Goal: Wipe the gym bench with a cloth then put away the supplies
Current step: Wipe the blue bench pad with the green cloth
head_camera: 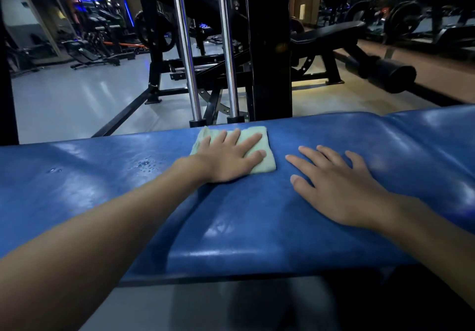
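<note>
A blue padded gym bench (244, 228) runs across the view from left to right. A folded pale green cloth (264, 161) lies on its far edge near the middle. My left hand (228, 158) presses flat on the cloth with fingers spread. My right hand (334, 184) rests flat on the bare bench pad just right of the cloth, fingers apart, holding nothing. Water droplets (145, 164) sit on the pad to the left of the cloth.
A black machine column (270, 48) and two chrome guide rods (187, 48) stand just behind the bench. A black incline bench (331, 35) is at the back right, a padded roller (390, 73) to the right. Grey floor (77, 99) spreads to the left.
</note>
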A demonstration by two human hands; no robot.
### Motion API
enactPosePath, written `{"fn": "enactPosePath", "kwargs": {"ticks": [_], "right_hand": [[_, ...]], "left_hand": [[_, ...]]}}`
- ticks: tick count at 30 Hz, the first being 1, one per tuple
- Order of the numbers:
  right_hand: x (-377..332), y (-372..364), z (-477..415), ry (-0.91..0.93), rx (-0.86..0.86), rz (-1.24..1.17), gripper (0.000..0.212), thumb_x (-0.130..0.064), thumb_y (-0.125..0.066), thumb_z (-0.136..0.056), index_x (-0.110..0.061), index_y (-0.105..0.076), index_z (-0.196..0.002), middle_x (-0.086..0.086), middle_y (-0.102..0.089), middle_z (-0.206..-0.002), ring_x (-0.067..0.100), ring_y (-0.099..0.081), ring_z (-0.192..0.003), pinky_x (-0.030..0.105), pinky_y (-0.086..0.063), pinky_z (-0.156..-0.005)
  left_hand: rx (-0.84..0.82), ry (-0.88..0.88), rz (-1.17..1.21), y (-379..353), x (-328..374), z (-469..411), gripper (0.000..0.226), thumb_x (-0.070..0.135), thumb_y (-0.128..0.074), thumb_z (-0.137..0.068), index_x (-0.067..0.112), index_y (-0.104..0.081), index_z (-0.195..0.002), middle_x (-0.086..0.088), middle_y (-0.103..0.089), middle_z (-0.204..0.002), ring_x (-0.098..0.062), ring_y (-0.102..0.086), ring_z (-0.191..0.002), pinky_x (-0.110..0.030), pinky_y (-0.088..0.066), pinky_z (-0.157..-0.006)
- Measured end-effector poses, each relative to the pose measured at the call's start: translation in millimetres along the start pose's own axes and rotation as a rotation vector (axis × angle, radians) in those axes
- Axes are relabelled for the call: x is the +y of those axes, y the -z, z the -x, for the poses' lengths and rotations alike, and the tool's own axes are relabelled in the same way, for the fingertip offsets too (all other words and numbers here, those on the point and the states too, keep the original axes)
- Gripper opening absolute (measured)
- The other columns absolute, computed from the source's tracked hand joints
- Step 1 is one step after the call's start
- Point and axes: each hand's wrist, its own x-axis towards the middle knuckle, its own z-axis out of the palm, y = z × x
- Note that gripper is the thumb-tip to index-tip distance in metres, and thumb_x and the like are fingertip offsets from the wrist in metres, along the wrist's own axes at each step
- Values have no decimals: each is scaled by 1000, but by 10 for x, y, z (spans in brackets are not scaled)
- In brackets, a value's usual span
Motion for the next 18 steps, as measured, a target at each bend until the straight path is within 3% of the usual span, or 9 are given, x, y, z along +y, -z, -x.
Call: {"fn": "enactPosePath", "kwargs": {"ticks": [8, 11, 14, 18], "right_hand": [[-29, 55, 39, -17, 15, -1, 58, -57, -13, -98, -42, -16, -154, -12, -6, -165, 14, 2, -151, 56, 4, -118], [-76, 115, 8, 8, 54, 1, 55, -56, -20, -100, -38, -25, -152, -10, -13, -164, 13, 0, -151, 56, 6, -118], [-128, 92, -18, 10, 15, -81, 58, -60, -19, -98, -43, -16, -154, -14, -7, -164, 10, 2, -151, 53, 5, -119], [-131, -13, -36, 29, -14, -5, 59, -61, -12, -97, -45, -8, -154, -14, 3, -165, 12, 8, -151, 55, 4, -119]], "left_hand": [[4, -98, -29, -67, 295, 1443, 80, 77, 13, -71, 56, 14, -148, 6, 6, -167, -21, 8, -152, -49, 2, -121], [-20, -94, 4, -34, 279, 1408, 76, 81, 6, -75, 58, 11, -148, 7, 4, -167, -19, 7, -152, -48, 2, -121], [-51, -82, 26, -8, 198, 1146, 63, 76, -11, -91, 58, 4, -150, 7, 2, -167, -18, 5, -152, -48, 1, -121], [-48, -39, 33, -5, -35, 495, 61, 72, -15, -94, 56, 2, -151, 3, 0, -167, -23, 1, -153, -52, 0, -121]]}}
